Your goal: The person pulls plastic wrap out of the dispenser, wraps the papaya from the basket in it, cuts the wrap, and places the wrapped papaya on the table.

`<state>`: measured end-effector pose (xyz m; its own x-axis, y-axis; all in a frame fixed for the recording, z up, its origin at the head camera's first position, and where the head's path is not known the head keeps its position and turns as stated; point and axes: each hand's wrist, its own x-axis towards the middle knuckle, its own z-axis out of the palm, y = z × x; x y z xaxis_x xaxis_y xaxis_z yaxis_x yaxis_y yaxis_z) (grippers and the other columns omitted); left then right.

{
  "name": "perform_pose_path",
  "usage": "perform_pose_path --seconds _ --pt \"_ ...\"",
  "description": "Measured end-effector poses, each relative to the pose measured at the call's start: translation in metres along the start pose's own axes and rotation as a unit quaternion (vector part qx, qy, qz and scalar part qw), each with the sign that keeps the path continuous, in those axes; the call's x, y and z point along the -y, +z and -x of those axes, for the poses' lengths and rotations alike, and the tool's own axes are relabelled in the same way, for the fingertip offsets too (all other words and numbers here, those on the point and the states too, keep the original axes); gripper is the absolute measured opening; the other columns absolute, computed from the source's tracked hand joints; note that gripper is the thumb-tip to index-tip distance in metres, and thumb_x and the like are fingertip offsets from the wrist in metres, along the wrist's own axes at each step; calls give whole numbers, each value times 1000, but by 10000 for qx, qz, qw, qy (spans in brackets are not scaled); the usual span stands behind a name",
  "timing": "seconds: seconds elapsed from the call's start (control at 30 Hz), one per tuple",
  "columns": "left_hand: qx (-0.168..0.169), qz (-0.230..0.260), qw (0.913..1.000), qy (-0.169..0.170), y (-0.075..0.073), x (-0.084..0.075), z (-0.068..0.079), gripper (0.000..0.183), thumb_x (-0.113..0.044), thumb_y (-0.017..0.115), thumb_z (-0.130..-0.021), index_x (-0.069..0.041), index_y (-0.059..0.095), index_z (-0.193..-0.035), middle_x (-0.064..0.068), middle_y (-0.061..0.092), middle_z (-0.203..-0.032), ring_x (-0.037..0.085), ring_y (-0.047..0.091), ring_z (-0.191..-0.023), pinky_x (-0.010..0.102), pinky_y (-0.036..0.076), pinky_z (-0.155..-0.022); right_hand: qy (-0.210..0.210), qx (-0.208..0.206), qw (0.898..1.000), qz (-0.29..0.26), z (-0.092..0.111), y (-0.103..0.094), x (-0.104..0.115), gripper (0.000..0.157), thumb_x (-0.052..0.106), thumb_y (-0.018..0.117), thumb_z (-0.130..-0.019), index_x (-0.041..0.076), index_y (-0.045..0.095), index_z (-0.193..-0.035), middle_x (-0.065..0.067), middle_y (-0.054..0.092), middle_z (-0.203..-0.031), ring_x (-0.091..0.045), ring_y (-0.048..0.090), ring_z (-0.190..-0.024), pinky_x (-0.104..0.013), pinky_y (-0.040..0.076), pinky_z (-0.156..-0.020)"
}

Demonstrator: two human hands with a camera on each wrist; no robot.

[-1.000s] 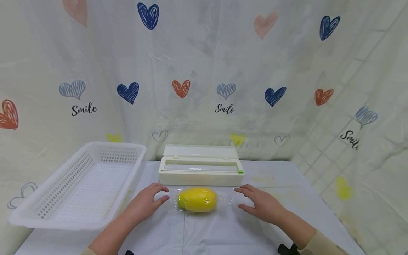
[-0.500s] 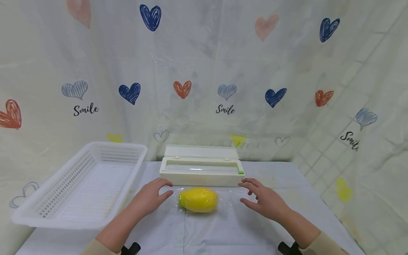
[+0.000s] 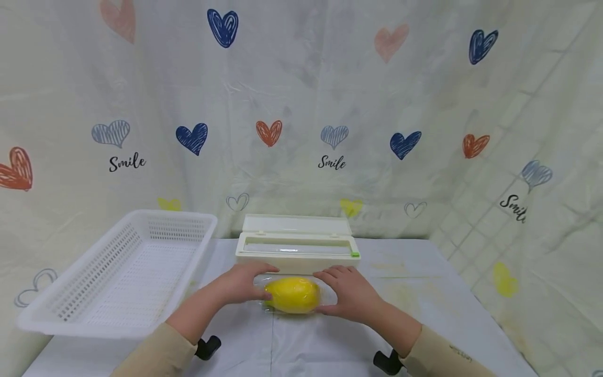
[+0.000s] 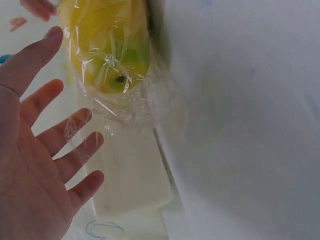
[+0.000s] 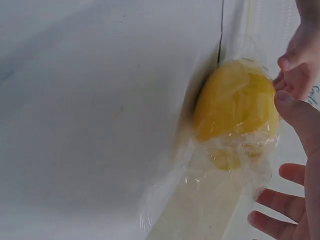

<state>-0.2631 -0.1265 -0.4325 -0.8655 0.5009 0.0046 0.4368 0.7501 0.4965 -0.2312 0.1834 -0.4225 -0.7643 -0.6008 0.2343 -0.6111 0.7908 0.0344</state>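
Observation:
A yellow, mango-like fruit (image 3: 293,294), green at one end, lies on the white-covered table in clear cling film (image 4: 112,107). My left hand (image 3: 237,284) is at its green end, the thumb overlapping that end in the head view. In the left wrist view the left hand (image 4: 37,155) has its fingers spread beside the loose film. My right hand (image 3: 353,294) reaches in at the other end, thumb low and fingers over the film. The right wrist view shows the wrapped fruit (image 5: 235,105) near the thumb of that hand (image 5: 305,185), fingers apart.
Right behind the fruit stands a white cling film dispenser (image 3: 298,263), lid raised, with a green slider at its right end. A large white perforated basket (image 3: 89,331) sits on the left. A curtain printed with hearts (image 3: 292,78) hangs behind the table.
Both hands have moved inward from either side to the fruit's ends. The fruit, dispenser and basket have stayed in place.

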Motion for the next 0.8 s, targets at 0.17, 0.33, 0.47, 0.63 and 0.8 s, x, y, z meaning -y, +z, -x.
perform_pose_path --seconds 0.17,0.33,0.47,0.63,0.8 --pt "210 -202 9991 318 10 2 -9 63 -40 83 -78 -33 59 -137 -6 59 -136 24 53 -125 54 42 -103 -50 234 9996 158 -12 7 10 78 66 75 -74 22 57 -137 2 64 -126 -24 55 -119 -50 41 -101" --pt "280 -157 9993 184 16 1 -11 61 -41 83 -78 -40 59 -134 -8 64 -127 23 57 -116 58 41 -101 -12 521 9985 146 -18 15 12 75 64 74 -77 24 57 -138 5 65 -126 -21 57 -115 -46 40 -103" --pt "240 -175 9995 136 18 0 -11 59 -40 83 -79 -41 59 -133 -8 65 -124 23 57 -113 56 40 -100 -106 406 9990 169 -19 18 10 71 60 77 -77 23 59 -135 5 66 -123 -19 59 -112 -45 40 -102" --pt "174 -194 9996 118 18 -5 -6 58 -40 83 -78 -41 60 -131 -9 66 -119 21 57 -108 55 43 -96 -271 350 9990 90 -18 15 9 67 55 79 -78 22 60 -133 6 67 -121 -18 60 -110 -44 40 -102" --pt "105 -88 9999 -98 25 -11 2 57 -41 83 -77 -42 61 -129 -12 66 -112 22 53 -106 55 43 -94 -503 428 9978 -103 -16 14 5 65 53 80 -78 23 61 -133 8 67 -120 -16 60 -110 -45 41 -103"
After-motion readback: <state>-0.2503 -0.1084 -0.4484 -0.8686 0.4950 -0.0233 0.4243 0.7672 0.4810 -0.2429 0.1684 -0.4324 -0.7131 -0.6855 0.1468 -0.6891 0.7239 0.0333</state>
